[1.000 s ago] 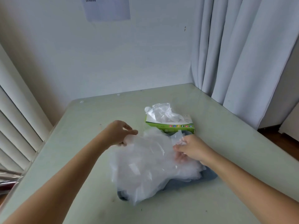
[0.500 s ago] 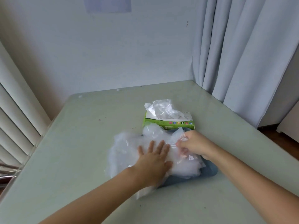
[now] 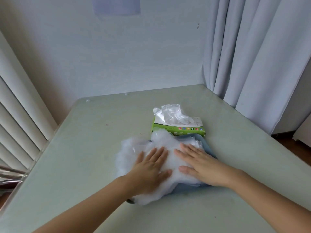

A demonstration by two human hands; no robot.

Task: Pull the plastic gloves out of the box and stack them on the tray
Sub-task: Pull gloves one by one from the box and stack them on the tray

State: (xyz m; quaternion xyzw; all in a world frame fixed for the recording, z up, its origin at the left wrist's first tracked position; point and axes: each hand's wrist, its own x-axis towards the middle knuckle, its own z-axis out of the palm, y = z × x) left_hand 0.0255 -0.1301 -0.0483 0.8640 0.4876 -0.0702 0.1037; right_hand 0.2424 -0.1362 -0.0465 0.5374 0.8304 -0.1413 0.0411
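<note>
A heap of clear plastic gloves [image 3: 161,145] lay on the blue tray [image 3: 207,148], spilling over its left edge. Both hands pressed flat on it, fingers straight and spread: left hand [image 3: 149,170], right hand [image 3: 200,163]. Just beyond sat the green box [image 3: 179,129], a glove [image 3: 173,114] poking out, on the bench [image 3: 84,148].

Thin glossy plastic gloves [image 3: 161,143], printed cardboard box [image 3: 180,130], smooth matt table [image 3: 94,148].
</note>
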